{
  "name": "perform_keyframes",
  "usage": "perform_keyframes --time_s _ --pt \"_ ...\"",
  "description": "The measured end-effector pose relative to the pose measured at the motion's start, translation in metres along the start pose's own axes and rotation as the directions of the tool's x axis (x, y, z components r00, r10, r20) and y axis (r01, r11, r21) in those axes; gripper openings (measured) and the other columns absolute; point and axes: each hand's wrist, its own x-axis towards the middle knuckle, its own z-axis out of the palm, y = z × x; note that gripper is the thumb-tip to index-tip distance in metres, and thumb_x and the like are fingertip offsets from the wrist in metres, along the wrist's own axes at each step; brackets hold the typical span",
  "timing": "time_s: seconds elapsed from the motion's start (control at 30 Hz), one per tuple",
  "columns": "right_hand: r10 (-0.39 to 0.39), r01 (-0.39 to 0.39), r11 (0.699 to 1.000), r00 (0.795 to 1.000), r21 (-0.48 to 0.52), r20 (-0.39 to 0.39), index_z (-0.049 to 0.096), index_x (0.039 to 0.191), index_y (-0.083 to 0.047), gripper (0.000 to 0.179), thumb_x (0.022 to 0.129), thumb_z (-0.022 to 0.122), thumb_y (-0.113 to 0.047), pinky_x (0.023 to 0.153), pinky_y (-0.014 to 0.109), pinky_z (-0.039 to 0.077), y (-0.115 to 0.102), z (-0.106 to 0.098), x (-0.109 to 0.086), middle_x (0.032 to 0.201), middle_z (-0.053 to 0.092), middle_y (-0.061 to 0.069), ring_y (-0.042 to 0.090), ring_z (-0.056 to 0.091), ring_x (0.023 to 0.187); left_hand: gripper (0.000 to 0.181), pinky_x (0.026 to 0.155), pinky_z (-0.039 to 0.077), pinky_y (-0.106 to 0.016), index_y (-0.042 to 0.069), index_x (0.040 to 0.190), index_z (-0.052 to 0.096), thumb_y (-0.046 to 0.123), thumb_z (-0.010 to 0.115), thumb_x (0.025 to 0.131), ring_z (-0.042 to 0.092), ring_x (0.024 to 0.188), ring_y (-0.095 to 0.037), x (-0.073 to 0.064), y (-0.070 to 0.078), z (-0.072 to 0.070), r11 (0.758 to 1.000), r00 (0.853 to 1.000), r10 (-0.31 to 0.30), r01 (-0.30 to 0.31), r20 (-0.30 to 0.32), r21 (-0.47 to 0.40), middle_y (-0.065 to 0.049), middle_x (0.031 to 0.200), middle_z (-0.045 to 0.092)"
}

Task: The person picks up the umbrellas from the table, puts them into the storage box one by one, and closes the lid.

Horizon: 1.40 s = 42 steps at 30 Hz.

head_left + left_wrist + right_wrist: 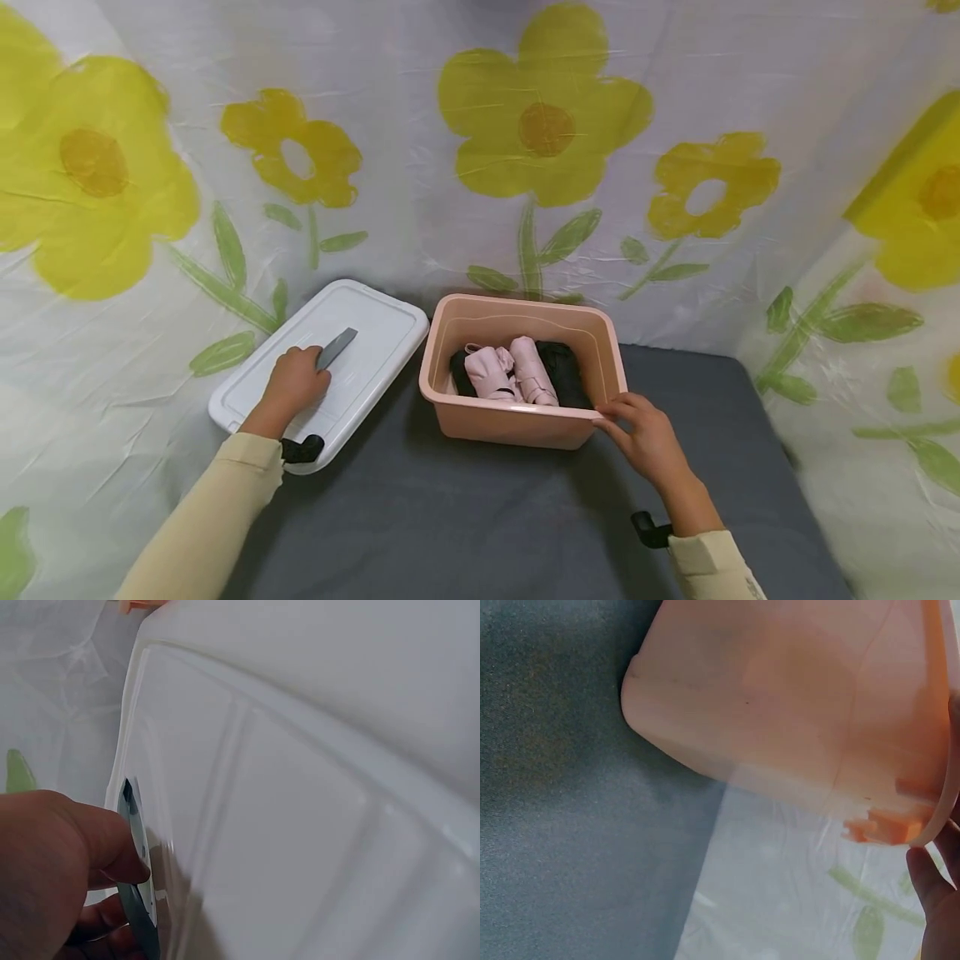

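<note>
My left hand (294, 385) pinches a flat grey strip-shaped piece (337, 349) above a white box lid (375, 317). In the left wrist view the thumb presses on the grey strip (135, 915), which has a pale inner face; its exact kind cannot be told. At the near right corner of a pink plastic storage box (517, 425), my right hand (647, 437) pinches the rim between thumb and fingers. Inside the box lie two pink rolled bundles (534, 371), which look like folded umbrellas, and dark bundles (564, 373) beside them.
The lid lies at a slant left of the box on a dark grey surface (450, 525). A white curtain (405, 167) printed with yellow flowers hangs close behind and at both sides. An orange clip-like part (885, 827) shows under the box rim.
</note>
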Motion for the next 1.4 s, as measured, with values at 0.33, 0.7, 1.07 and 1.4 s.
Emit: perform_keyframes --time_s 0.33,0.7,1.07,1.4 --pt "0.018 -0.018 1.000 1.000 0.019 -0.007 0.077 0.093 -0.011 0.019 0.075 0.080 -0.017 0.071 0.043 0.052 -0.001 -0.002 -0.001 0.091 0.065 0.000 0.020 0.062 0.086 0.050 0.082 0.044 -0.060 -0.020 0.125 0.050 0.008 0.048 0.083 0.056 0.096 -0.054 -0.001 0.004 -0.021 1.000 1.000 0.003 -0.003 0.011 -0.008 -0.042 0.106 0.057" --pt "0.018 -0.017 1.000 1.000 0.020 -0.016 0.077 0.093 -0.011 0.020 0.074 0.081 -0.016 0.069 0.041 0.052 0.000 0.000 0.000 0.090 0.064 -0.001 0.019 0.061 0.085 0.052 0.080 0.045 -0.057 -0.017 0.130 0.048 0.009 0.047 0.085 0.056 0.095 -0.049 0.001 0.007 -0.039 0.999 0.996 0.035 -0.035 0.084 -0.002 -0.038 0.109 0.057" --pt "0.032 -0.032 0.999 0.999 0.021 -0.018 0.077 0.093 -0.010 0.021 0.073 0.081 -0.015 0.070 0.043 0.052 0.000 -0.001 -0.001 0.092 0.065 0.002 0.022 0.062 0.086 0.051 0.084 0.045 -0.056 -0.014 0.129 0.050 0.009 0.048 0.083 0.057 0.097 -0.045 0.004 0.014 -0.050 0.996 0.989 0.085 -0.086 0.118 0.001 -0.034 0.109 0.059" --pt "0.024 -0.023 0.999 0.999 0.030 -0.021 0.077 0.092 -0.010 0.019 0.074 0.081 -0.016 0.067 0.038 0.050 0.000 -0.001 -0.001 0.091 0.064 0.001 0.018 0.061 0.082 0.055 0.084 0.045 -0.055 -0.013 0.131 0.048 0.008 0.050 0.081 0.058 0.095 -0.043 0.010 0.021 -0.053 0.992 0.982 0.117 -0.123 0.148 0.035 -0.033 0.108 0.059"
